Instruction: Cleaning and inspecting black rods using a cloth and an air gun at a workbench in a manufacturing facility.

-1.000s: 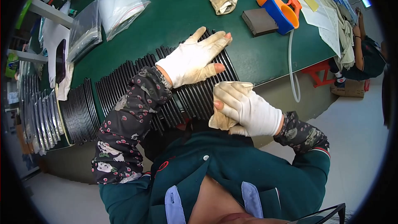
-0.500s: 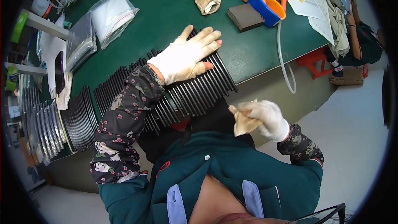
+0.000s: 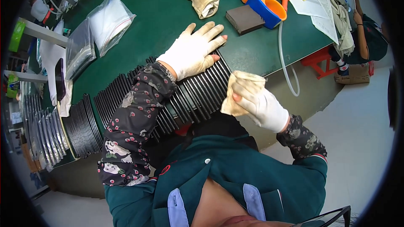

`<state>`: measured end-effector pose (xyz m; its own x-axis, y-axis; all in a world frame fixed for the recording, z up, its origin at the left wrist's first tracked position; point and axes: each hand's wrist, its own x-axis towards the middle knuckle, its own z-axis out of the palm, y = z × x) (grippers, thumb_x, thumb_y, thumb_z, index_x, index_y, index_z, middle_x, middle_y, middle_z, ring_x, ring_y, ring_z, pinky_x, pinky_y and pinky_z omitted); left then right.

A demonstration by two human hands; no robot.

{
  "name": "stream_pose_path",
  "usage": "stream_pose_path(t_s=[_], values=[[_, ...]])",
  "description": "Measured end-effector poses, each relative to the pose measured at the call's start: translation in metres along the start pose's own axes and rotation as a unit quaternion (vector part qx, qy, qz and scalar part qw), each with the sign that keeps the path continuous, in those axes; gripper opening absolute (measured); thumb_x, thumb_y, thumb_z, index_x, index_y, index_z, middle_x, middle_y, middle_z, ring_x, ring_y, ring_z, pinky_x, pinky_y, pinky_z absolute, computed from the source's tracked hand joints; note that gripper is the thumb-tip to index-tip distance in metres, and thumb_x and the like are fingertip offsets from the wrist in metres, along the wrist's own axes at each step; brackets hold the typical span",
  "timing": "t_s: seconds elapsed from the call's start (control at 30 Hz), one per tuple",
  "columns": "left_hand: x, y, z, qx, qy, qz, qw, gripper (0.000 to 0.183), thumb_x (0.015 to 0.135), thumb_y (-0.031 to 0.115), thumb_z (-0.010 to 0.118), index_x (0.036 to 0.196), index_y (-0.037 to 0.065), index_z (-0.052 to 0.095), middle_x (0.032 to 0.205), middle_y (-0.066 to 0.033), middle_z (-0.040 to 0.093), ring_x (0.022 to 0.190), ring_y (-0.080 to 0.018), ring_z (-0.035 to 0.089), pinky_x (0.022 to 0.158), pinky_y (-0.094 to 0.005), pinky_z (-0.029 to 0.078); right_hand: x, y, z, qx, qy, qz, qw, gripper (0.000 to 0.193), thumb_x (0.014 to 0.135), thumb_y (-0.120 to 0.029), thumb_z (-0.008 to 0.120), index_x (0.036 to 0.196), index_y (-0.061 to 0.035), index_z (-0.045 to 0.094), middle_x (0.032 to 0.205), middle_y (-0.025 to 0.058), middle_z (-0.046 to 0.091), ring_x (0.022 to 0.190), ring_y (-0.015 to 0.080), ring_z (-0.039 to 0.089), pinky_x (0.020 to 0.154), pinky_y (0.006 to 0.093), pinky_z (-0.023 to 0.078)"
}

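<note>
A long row of thin black rods (image 3: 198, 96) lies side by side along the front of the green table (image 3: 147, 0). My left hand (image 3: 191, 54), in a white glove with bare fingertips, rests flat on the far ends of the rods, fingers spread. In my gloved right hand (image 3: 263, 105) is a beige cloth (image 3: 232, 98), pinched between thumb and fingers. The cloth sits beside the right end of the row; whether it touches the rods I cannot tell.
Beyond my left hand lie a crumpled glove (image 3: 202, 3), a dark grey block (image 3: 245, 19) and a blue-and-orange holder (image 3: 265, 6). Clear plastic bags (image 3: 109, 21) and a phone (image 3: 60, 80) lie left. Another person (image 3: 368, 38) sits at right near a red stool (image 3: 315, 61).
My right hand has brought the cloth up and left, toward the end of the rods. My left hand stays flat on the row, shifted slightly right in view.
</note>
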<state>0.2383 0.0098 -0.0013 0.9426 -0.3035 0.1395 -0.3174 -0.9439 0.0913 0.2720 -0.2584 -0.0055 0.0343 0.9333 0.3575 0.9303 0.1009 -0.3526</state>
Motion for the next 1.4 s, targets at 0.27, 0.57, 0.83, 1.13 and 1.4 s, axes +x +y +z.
stream_pose_path(t_s=[0.27, 0.57, 0.83, 1.13, 1.4], values=[[0.004, 0.001, 0.004, -0.01, 0.001, -0.009, 1.0, 0.054, 0.088, 0.026, 0.057, 0.139, 0.011, 0.045, 0.15, -0.0125, 0.035, 0.14, -0.0295, 0.031, 0.113, -0.0521, 0.026, 0.036, 0.007, 0.003, -0.023, 0.007, 0.043, 0.999, 0.059, 0.067, -0.002, 0.067, 0.123, -0.0008, 0.049, 0.129, 0.0201, 0.051, 0.124, 0.0379, 0.049, 0.103, 0.0463, 0.04], [0.006, 0.001, 0.002, -0.02, 0.003, -0.013, 1.0, 0.051, 0.09, 0.025, 0.056, 0.137, 0.01, 0.046, 0.149, -0.012, 0.037, 0.141, -0.0292, 0.029, 0.113, -0.0534, 0.025, -0.025, -0.009, -0.034, 0.221, 0.027, 0.21, 0.952, 0.039, 0.096, -0.031, 0.056, 0.114, 0.003, 0.057, 0.106, 0.0186, 0.066, 0.086, 0.031, 0.067, 0.078, 0.034, 0.053], [-0.005, -0.022, 0.002, -0.026, -0.016, -0.007, 1.0, 0.047, 0.096, 0.026, 0.045, 0.141, 0.011, 0.042, 0.151, -0.009, 0.035, 0.143, -0.0279, 0.026, 0.114, -0.0552, 0.022, 0.03, -0.003, -0.01, 0.021, -0.028, -0.007, 0.999, 0.049, 0.08, -0.019, 0.067, 0.123, 0.0007, 0.051, 0.128, 0.0211, 0.053, 0.122, 0.0385, 0.051, 0.104, 0.047, 0.039], [-0.007, -0.036, 0.013, -0.158, 0.007, 0.001, 0.987, 0.052, 0.103, 0.043, 0.025, 0.139, 0.011, 0.046, 0.151, -0.0093, 0.036, 0.144, -0.0258, 0.026, 0.118, -0.0495, 0.015, 0.083, 0.014, 0.006, -0.003, -0.082, -0.003, 0.997, 0.07, 0.073, -0.028, 0.072, 0.129, 0.005, 0.046, 0.133, 0.0263, 0.046, 0.13, 0.0415, 0.041, 0.111, 0.0501, 0.03], [-0.008, -0.036, 0.01, -0.198, -0.001, 0.014, 0.98, 0.063, 0.101, 0.053, 0.021, 0.143, 0.01, 0.041, 0.153, -0.012, 0.033, 0.144, -0.0273, 0.024, 0.119, -0.0491, 0.013, 0.11, 0.011, 0.017, -0.012, -0.121, -0.023, 0.992, 0.066, 0.071, -0.027, 0.073, 0.125, 0.0037, 0.05, 0.123, 0.0225, 0.052, 0.119, 0.0388, 0.049, 0.103, 0.0469, 0.037]])
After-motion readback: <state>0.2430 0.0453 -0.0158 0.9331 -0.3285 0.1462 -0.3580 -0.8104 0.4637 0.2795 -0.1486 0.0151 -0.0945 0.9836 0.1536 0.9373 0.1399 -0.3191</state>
